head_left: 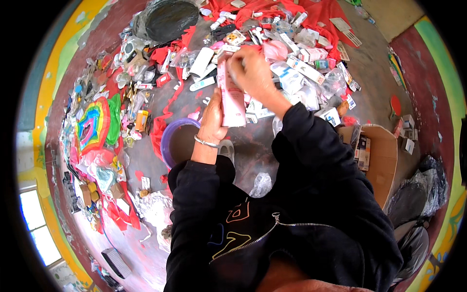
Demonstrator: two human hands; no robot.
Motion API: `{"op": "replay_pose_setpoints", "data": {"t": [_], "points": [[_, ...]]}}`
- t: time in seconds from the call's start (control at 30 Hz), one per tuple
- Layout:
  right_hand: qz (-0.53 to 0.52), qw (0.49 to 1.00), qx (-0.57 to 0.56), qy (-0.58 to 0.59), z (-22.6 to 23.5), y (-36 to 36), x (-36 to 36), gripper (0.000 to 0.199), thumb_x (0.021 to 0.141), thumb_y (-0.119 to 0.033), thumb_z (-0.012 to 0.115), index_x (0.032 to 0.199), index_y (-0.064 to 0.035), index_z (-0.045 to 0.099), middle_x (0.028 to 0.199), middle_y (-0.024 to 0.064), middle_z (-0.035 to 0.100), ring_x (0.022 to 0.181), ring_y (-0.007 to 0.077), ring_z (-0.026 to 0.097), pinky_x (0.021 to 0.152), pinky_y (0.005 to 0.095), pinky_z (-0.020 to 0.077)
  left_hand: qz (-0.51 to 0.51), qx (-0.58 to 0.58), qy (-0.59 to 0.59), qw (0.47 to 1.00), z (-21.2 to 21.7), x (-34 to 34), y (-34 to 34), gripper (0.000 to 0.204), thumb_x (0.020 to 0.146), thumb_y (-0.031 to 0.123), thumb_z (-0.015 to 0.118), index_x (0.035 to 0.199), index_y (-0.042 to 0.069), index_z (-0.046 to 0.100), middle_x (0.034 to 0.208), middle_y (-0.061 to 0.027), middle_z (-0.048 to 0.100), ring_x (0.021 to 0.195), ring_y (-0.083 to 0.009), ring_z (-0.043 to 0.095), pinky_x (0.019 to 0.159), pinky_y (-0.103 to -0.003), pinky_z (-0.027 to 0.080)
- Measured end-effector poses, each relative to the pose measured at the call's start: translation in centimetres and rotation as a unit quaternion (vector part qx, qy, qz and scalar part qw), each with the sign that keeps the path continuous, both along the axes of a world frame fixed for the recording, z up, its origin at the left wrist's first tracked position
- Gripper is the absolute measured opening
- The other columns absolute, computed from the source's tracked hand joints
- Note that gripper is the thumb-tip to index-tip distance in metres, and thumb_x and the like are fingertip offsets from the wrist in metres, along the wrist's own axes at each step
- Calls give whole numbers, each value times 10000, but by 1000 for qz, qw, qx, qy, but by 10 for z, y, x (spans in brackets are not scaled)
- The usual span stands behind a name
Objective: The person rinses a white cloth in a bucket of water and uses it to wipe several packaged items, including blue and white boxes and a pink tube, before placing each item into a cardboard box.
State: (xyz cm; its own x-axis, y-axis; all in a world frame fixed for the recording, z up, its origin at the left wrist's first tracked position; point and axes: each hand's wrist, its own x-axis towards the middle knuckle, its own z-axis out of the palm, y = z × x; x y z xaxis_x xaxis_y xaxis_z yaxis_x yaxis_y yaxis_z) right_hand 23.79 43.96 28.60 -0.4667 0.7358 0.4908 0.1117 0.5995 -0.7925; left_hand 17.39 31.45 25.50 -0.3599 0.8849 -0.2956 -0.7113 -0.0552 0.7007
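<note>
Both hands [212,114] [252,73] at pink box [233,104], grey floor [255,155] near purple tub's rim [166,141]

Grey floor [372,73] — red cloth [321,12], purple tub [167,146], cardboard box [383,168]

A pale pink box [233,107] with white patches shows at the left grip [212,119], above a silver bracelet [207,143] and a plain black sleeve [194,194]. Left of that grip, a purple-rimmed bucket [166,143] sits near a rainbow-banded sheet [98,119] and bright green plastic [115,119]. Beyond the right grip [253,75] spreads solid red cloth [318,12]; to its right are a tan cardboard box [382,170] and a wall [428,92] in maroon, green and yellow bands.
</note>
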Motion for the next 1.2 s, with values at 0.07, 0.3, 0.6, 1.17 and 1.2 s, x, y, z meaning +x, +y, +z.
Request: {"op": "replay_pose_setpoints", "data": {"t": [0.07,0.3,0.6,1.17,1.2], "points": [[88,994,60,3,-4,-32,0,91,746,-101,564,759,-11,559,708,144,580,666,302,585,582,345,447,40,-27,-58,997,-4,-16,-2,397,934,354,316,1125,35,454,1038,-99,551,925,-207,558,785,-335,468],[468,865,-16,-181,28,-37,26,93,711,-103,582,731,-13,571,697,77,585,645,178,562,658,293,446,98,-30,-62,993,-9,-45,-17,384,937,346,301,1116,45,461,1017,-108,558,895,-212,562,772,-355,463],[113,974,194,21,27,-4,9,145,713,-131,591,840,-61,585,778,85,598,618,212,585,547,287,465,-47,-5,215,976,15,4,-6,500,718,-7,552,1194,10,401,1032,-63,525,875,-138,548,736,-268,460],[74,927,-330,-164,-6,35,20,668,621,-512,677,923,77,586,812,155,615,717,205,597,645,313,470,26,15,494,869,-2,6,3,747,676,18,653,1304,-11,251,1133,-154,496,1019,-210,511,836,-297,431],[93,928,-296,-206,7,18,18,657,615,-498,684,915,79,587,817,153,617,712,201,598,640,314,471,37,-54,602,796,-3,7,2,751,671,39,650,1310,15,259,1066,-156,512,965,-203,522,805,-296,436]]}}
